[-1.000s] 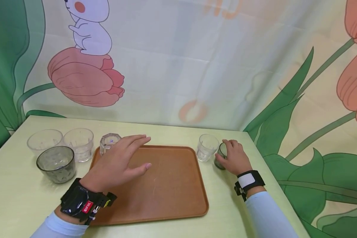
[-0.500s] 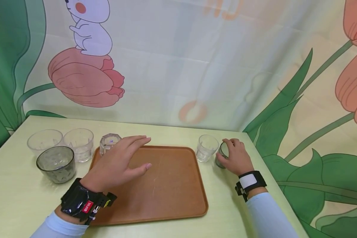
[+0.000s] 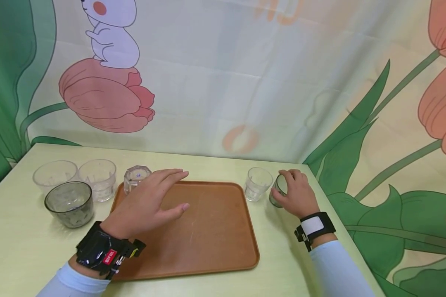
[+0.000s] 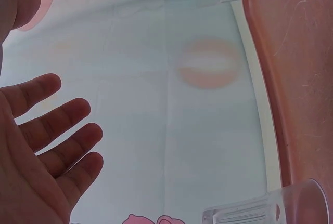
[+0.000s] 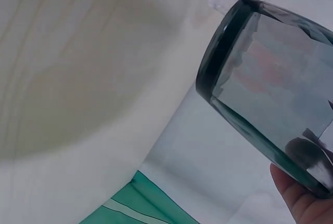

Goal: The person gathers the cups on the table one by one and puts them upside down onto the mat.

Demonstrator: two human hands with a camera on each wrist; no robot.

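Observation:
My right hand grips a smoky grey glass tumbler near its rim, at the right side of the table. In the right wrist view its thick base hangs over the tabletop, where a broad shadow falls. Close to its left stands a clear glass tumbler. My left hand is held over the left part of the brown tray, fingers extended and thumb apart, holding nothing. Just behind that hand, at the tray's back left corner, is a faceted clear glass, partly hidden by the hand.
At the table's left are two wide clear glasses, one at the far left and one beside it, with a smoky grey glass bowl in front. A printed curtain hangs along the table's back edge.
My right hand and the smoky grey tumbler have shifted slightly upward and to the right in the head view. My left hand has stayed still.

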